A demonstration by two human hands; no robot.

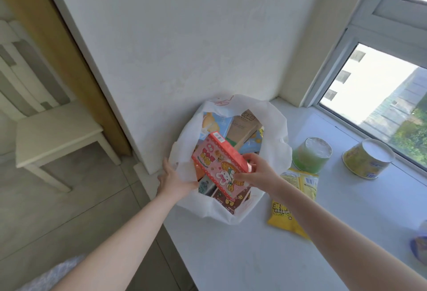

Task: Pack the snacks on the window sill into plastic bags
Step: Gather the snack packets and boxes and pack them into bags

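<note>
The right hand [256, 170] is pinching a pink snack box [221, 166] by its near right end, thumb on the printed face and fingers curled round the red side edge. The box is hanging tilted over the mouth of a white plastic bag [275, 133], with its barcoded end pointing far and left. The left hand [173, 179] is gripping the bag's near left rim, thumb over the edge and fingers along the outside, and is pulling the mouth wide. The bag is standing at the far left end of the window sill [254, 256], against the white wall. Inside it, a blue box [215, 122], a tan box [245, 126] and a brown box [228, 200] are showing around the pink one. To the right of the bag, a yellow packet [284, 214] is lying flat under the right forearm. Beyond it, a green cup [309, 159] and a yellow cup [365, 159] are lying tipped, sealed tops facing up and far. A blue packet [419, 246] is showing at the right edge. A pale stool [57, 138] is standing on the floor at left.
</note>
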